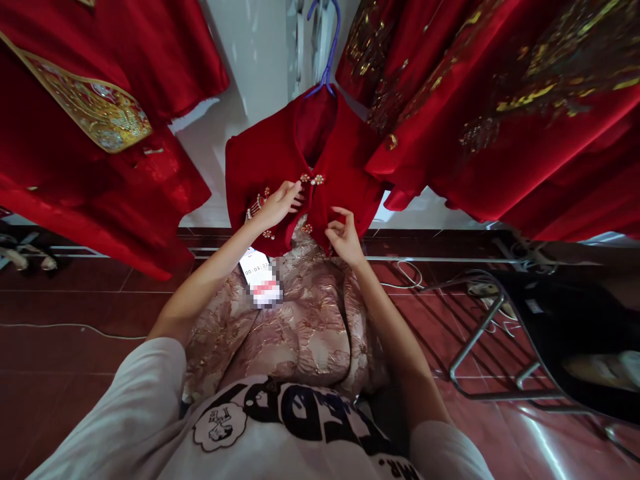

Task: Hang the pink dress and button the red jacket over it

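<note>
A short red velvet garment point(260, 157) hangs by its neck from a purple hanger point(327, 73). Its top flower-shaped beaded clasp point(313, 179) is joined across the front, and the edges below it stand apart. My left hand point(284, 203) lies on the front just below the clasp, its fingers stretched out over the fabric. At the other front edge, my right hand point(344, 235) has its thumb and bent fingers pinched on the red fabric, with the index finger raised. A beaded tassel ornament point(257, 203) is partly behind my left wrist.
A lit phone point(263, 277) lies on the patterned pink-gold cloth point(310, 327) over my lap. Red embroidered garments point(115, 120) hang at left, and more garments point(500, 133) at right. A black chair point(560, 333) with a metal frame stands at right; cables point(407, 277) trail over the floor.
</note>
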Available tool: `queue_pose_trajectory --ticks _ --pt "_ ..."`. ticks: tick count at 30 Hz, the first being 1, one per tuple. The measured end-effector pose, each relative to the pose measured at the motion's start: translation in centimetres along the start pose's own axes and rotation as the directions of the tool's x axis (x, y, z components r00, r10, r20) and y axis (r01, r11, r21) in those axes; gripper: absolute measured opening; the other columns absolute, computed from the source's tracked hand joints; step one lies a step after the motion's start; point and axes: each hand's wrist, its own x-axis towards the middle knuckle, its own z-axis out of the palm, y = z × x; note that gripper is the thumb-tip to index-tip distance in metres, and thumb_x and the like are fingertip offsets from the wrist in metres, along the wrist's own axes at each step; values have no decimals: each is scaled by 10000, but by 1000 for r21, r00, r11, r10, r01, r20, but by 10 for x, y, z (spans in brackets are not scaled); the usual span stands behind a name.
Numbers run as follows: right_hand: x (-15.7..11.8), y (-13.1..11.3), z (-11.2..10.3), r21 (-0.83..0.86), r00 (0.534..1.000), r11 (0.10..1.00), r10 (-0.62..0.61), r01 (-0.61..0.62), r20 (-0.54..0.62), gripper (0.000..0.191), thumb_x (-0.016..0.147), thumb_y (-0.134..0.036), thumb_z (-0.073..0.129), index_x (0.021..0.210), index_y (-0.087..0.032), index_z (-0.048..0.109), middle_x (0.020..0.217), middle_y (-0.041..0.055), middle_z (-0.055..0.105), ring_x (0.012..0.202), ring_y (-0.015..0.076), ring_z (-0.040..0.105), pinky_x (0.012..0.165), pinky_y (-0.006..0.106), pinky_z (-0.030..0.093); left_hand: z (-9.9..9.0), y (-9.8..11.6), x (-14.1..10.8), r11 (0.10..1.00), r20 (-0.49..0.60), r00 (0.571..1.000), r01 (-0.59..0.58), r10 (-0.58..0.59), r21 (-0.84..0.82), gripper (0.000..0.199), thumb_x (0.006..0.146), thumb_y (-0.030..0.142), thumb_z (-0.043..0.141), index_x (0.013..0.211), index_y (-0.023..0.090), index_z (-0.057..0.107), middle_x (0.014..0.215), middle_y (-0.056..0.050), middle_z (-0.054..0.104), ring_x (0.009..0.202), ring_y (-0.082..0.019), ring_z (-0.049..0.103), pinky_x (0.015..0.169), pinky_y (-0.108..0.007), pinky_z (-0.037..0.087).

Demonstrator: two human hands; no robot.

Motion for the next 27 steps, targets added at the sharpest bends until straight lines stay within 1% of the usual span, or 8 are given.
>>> queue_pose_trajectory --ticks 4,9,11,15,18,21,24,27 --pt "1 -10 -9 73 999 997 16 -19 39 539 773 -533 686 1188 -302 431 743 -72 509 516 102 423 479 262 387 11 -1 -18 999 119 993 -15 9 47 445 1029 599 462 889 213 633 954 -90 725 970 -214 726 803 -313 596" --pt "0 -34 -11 19 995 999 -52 50 88 453 787 -443 674 1174 -296 490 804 -35 565 597 130 505 514 278 431 29 14 -47 996 200 979 -43 28 72 482 955 621 597 703 223 494 687 0 559 681 -156 628 685 -283 564" --pt "-5 -47 -12 -110 991 985 -128 130 27 394 786 -363 682 1143 -278 538 875 -5 586 678 145 550 554 290 462 31 16 -57 999 168 985 -40 37 19 475 899 583 700 711 221 458 676 21 527 649 -139 611 636 -261 557" --pt "-15 -74 -6 -360 961 904 -270 231 -63 135 862 -291 664 987 -241 655 902 24 592 699 140 536 643 324 512 27 21 -71 996 -55 998 -35 30 -81 381 863 405 779 808 220 451 745 26 588 654 -126 651 591 -227 553" --pt "-20 -81 8 -280 979 942 -200 185 -26 187 905 -392 685 1011 -240 661 949 39 638 754 152 598 654 321 550 24 28 -79 995 -128 990 -66 56 -72 218 880 237 725 867 213 509 821 16 647 719 -111 684 642 -200 561" --pt "-21 -73 22 -137 993 984 -115 113 -3 360 865 -486 731 1098 -247 596 1058 61 668 872 175 656 679 315 587 25 37 -86 998 -85 994 -64 63 -11 154 851 112 674 923 207 577 883 0 698 794 -114 706 707 -201 578" --pt "-19 -61 29 -102 996 991 -85 82 -27 417 826 -531 748 1047 -256 527 1024 48 658 861 171 655 665 305 585 27 42 -90 997 -47 998 -44 47 63 168 837 74 626 941 205 614 914 -11 723 827 -130 715 748 -225 594" --pt "-15 -53 29 -105 996 991 -81 77 -32 414 796 -503 755 996 -265 481 973 19 625 827 161 645 642 292 566 25 37 -90 991 -79 995 -47 57 125 163 847 74 596 932 203 648 957 -27 718 847 -145 708 775 -257 600"
